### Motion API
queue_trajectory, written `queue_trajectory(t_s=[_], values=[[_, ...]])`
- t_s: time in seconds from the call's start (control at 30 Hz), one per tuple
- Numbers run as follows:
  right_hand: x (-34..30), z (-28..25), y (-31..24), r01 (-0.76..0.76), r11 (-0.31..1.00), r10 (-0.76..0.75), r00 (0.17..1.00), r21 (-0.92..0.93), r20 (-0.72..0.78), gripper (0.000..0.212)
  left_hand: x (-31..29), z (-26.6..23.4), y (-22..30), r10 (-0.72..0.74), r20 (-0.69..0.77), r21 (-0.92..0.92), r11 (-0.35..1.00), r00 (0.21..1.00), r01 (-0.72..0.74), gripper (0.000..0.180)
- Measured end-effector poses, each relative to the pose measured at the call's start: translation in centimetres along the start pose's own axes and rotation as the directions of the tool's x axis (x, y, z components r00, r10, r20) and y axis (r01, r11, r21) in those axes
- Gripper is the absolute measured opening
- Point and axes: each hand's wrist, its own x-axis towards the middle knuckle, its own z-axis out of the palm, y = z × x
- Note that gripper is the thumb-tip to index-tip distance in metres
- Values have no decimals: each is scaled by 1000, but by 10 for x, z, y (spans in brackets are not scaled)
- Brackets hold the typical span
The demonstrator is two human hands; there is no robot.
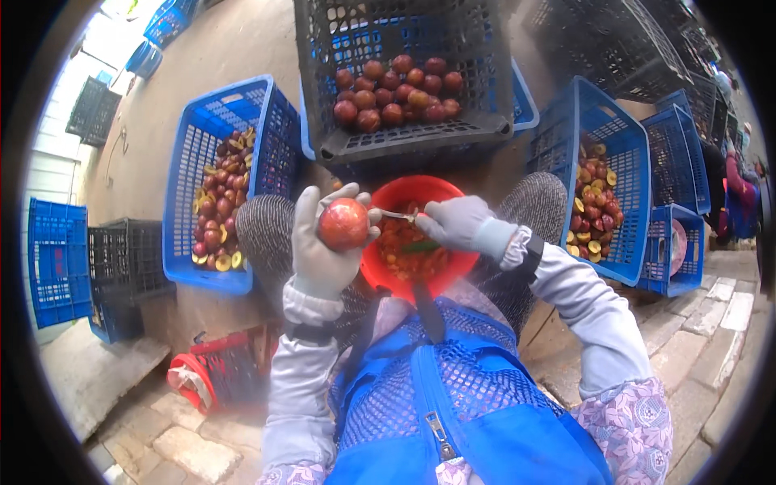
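Taking the red basin (416, 187) as the clock's centre, I am holding a round red fruit (343, 224) at nine o'clock, just beside its rim. My gloved left hand (314, 260) is gripping it, palm upward and fingers curling around its far side, probably so its near face is staying exposed. My right hand (461, 224) is closing firmly around a slim metal tool (396, 214) at two o'clock, pointing it toward nine; I cannot tell whether its tip is touching the fruit.

The basin is sitting between my left knee (265, 234) and right knee (533, 210), likely for steadiness and for catching bits, with orange pieces (404, 246) lying inside. The black crate (416, 149) at twelve is tilting toward me, apparently bringing its whole fruit (394, 97) within reach. Blue crates with cut fruit are flanking me, one (210, 278) near nine-thirty, another (614, 125) near two-thirty.

My left forearm is rising from seven o'clock; my right is slanting in from four, its wrist bending inward.
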Motion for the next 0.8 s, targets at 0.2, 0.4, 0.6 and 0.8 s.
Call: queue_trajectory(t_s=[0.2, 0.4, 0.6, 0.8], values=[[6, -11, -41, 334, 845, -36, 816, 419, -577, 29, 10, -10, -16, 91, -58, 233, 970, 994, -75, 46], [23, 4, -96, 334, 782, 104, 761, 525, -640, 30, 16, -4, -41, 436, -147, 381, 853, 888, -356, 27], [19, 22, -99, 244, 824, 274, 619, 512, -736, 23, 20, 0, -73, 763, -126, 696, 523, 634, -492, 18], [19, 31, -110, 416, 104, 494, 767, 903, -410, 18, 9, 6, -73, 777, -55, 706, 474, 627, -526, 15]])
